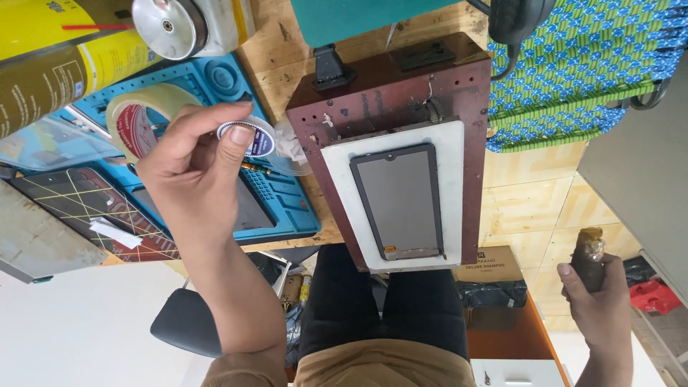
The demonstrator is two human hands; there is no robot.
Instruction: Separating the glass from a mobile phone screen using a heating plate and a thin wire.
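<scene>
Head view, looking down over the bench. Left hand is raised over the blue work mat, fingers curled in a pinch; thumb and forefinger hold a small round spool with a white-and-dark-blue face, gripped at its rim. A clear film or tape tail trails from it to the right, toward the maroon fixture. Judgement: the spool is light and stiff, easy to hold by the rim; the tail is thin, limp and probably sticky, so it wants handling by an edge only. Right hand is low at the near right, off the bench, closed round a dark brown cylindrical object with a shiny wrapped top; what it is cannot be told. On the maroon fixture lies a white plate, and on it a phone display panel, dark glass face up, long axis running far to near, with a small connector at its near end. Judgement: the panel is thin, rigid, brittle and smooth; take it by the long edges, keep off the face and the connector. Behind the left hand a larger roll of clear tape sits on the mat. Far left: a yellow can and a metal disc. Left of the mat lies a dark panel with yellow lines. A green-and-blue woven surface shows far right.
</scene>
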